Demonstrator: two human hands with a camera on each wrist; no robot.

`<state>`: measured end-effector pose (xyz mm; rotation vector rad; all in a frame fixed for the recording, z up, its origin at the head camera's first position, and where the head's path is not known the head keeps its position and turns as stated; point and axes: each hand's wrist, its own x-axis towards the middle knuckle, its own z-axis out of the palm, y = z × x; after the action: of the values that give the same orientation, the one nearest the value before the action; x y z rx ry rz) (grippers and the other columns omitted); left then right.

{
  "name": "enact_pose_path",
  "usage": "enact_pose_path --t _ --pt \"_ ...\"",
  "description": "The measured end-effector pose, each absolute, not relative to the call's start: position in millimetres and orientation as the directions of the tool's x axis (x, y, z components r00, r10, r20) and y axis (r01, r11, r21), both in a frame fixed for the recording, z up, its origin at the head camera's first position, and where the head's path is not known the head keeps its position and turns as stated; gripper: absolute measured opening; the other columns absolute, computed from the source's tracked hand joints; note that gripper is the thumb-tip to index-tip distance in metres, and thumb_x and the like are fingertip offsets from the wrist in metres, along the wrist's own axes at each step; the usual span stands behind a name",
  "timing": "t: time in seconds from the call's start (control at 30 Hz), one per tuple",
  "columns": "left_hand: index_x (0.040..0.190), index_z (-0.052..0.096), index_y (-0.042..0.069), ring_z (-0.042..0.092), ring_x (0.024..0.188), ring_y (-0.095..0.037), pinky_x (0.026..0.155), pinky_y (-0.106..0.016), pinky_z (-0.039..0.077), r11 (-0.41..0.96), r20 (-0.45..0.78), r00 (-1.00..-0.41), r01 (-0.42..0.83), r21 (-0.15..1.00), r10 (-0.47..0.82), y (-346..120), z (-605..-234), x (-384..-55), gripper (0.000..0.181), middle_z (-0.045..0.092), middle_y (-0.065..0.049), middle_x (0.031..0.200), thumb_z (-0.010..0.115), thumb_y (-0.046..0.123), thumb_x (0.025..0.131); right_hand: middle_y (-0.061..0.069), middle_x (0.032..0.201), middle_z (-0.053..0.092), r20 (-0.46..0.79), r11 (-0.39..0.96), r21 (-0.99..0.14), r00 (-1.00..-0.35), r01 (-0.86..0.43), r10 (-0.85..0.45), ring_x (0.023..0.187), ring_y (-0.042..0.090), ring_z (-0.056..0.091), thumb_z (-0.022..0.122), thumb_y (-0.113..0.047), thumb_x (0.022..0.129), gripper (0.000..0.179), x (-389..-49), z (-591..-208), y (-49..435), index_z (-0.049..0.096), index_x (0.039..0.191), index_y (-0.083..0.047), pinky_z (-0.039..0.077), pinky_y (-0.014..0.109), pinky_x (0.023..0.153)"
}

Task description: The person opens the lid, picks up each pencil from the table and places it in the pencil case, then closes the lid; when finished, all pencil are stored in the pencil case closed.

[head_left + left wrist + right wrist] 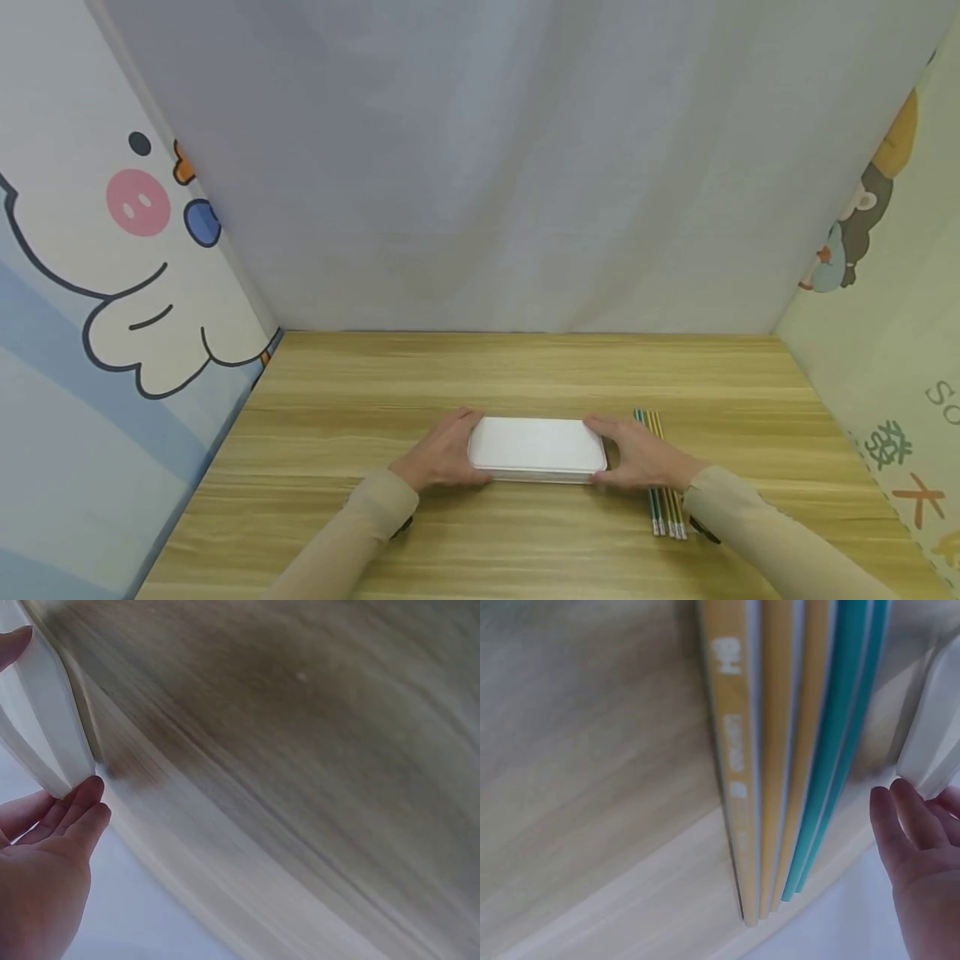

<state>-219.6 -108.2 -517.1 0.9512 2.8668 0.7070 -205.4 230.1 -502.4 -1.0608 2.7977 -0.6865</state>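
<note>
A white rectangular box (537,444) with rounded corners sits on the wood-grain table, its long side facing me. At its left end, my left hand (448,454) grips it, thumb on the near corner and fingers at the far one. My right hand (637,454) holds the opposite end in the same way. In the left wrist view, fingertips (91,787) press against a corner of the white box (56,712). The right wrist view has my right hand (926,847) at a corner of the box (934,727).
Several yellow and teal pencils (663,500) lie side by side under my right wrist, eraser ends towards me. One yellow pencil (727,697) bears HB lettering. A grey curtain (480,167) hangs behind the table (360,375), with cartoon-printed cloths (60,467) at both sides.
</note>
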Motion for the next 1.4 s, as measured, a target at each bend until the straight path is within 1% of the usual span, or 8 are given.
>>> enact_pose_path --t 0.13,0.33,0.53,0.67,0.8,1.0,1.2,1.4 --pt "0.133 0.046 -0.007 0.05 0.113 -0.031 0.096 -0.041 0.041 0.714 0.085 -0.824 0.532 0.455 0.56 -109.0 -516.8 -220.0 0.093 0.052 -0.017 0.125 0.084 0.041 0.062 0.024 0.133 0.05 0.086 0.657 -0.463 -0.768 -0.595 -0.635 0.121 0.037 0.048 0.079 -0.038 0.075 0.082 -206.9 -501.0 230.1 0.047 0.132 0.012 0.036 0.048 0.099" --pt "0.135 0.044 -0.004 0.05 0.113 -0.029 0.096 -0.041 0.04 0.736 0.045 -0.844 0.49 0.466 0.534 -108.9 -519.0 -221.2 0.097 0.051 -0.015 0.127 0.084 0.044 0.061 0.023 0.131 0.053 0.072 0.651 -0.516 -0.785 -0.557 -0.615 0.12 0.038 0.049 0.08 -0.038 0.073 0.082 -207.8 -499.4 230.2 0.049 0.131 0.011 0.037 0.05 0.099" --pt "0.133 0.046 -0.007 0.051 0.112 -0.03 0.095 -0.041 0.041 0.725 0.054 -0.85 0.479 0.494 0.524 -108.2 -518.7 -221.5 0.098 0.053 -0.016 0.123 0.087 0.042 0.058 0.023 0.132 0.051 0.041 0.645 -0.559 -0.794 -0.521 -0.606 0.12 0.038 0.048 0.078 -0.039 0.076 0.081 -208.7 -498.4 231.6 0.047 0.133 0.01 0.037 0.051 0.098" --pt "0.133 0.045 -0.007 0.05 0.113 -0.03 0.096 -0.042 0.04 0.73 0.024 -0.863 0.442 0.521 0.505 -107.7 -517.1 -220.7 0.1 0.053 -0.017 0.124 0.088 0.043 0.058 0.023 0.131 0.052 0.03 0.637 -0.574 -0.791 -0.515 -0.612 0.12 0.038 0.048 0.077 -0.039 0.077 0.08 -209.8 -498.0 231.7 0.047 0.133 0.01 0.037 0.051 0.098" --pt "0.135 0.044 -0.005 0.049 0.113 -0.029 0.096 -0.042 0.04 0.739 0.002 -0.87 0.421 0.526 0.494 -107.7 -517.2 -220.7 0.102 0.052 -0.016 0.125 0.088 0.045 0.058 0.024 0.132 0.051 -0.004 0.635 -0.593 -0.786 -0.496 -0.618 0.12 0.038 0.048 0.073 -0.041 0.081 0.079 -211.3 -495.5 232.5 0.045 0.134 0.011 0.036 0.051 0.098" --pt "0.135 0.043 -0.006 0.049 0.113 -0.03 0.096 -0.042 0.04 0.735 0.013 -0.87 0.424 0.529 0.493 -107.9 -516.5 -221.1 0.103 0.053 -0.016 0.125 0.09 0.044 0.057 0.023 0.132 0.05 -0.035 0.594 -0.668 -0.777 -0.449 -0.628 0.117 0.035 0.051 0.066 -0.038 0.089 0.073 -213.0 -491.8 233.6 0.041 0.136 0.012 0.041 0.048 0.095" --pt "0.131 0.047 -0.005 0.052 0.105 -0.027 0.091 -0.041 0.043 0.724 0.029 -0.864 0.439 0.532 0.502 -107.2 -514.3 -221.1 0.1 0.056 -0.012 0.117 0.091 0.042 0.056 0.024 0.132 0.05 -0.062 0.577 -0.714 -0.785 -0.396 -0.616 0.117 0.036 0.051 0.062 -0.035 0.092 0.07 -214.0 -491.8 235.2 0.038 0.138 0.012 0.04 0.05 0.096" --pt "0.121 0.054 0.001 0.055 0.095 -0.019 0.085 -0.036 0.046 0.699 0.064 -0.854 0.464 0.543 0.517 -106.5 -514.8 -222.4 0.088 0.059 -0.003 0.105 0.093 0.04 0.053 0.027 0.134 0.047 -0.096 0.567 -0.752 -0.795 -0.336 -0.599 0.117 0.039 0.051 0.06 -0.033 0.094 0.067 -213.6 -488.1 236.6 0.037 0.139 0.011 0.038 0.053 0.096"
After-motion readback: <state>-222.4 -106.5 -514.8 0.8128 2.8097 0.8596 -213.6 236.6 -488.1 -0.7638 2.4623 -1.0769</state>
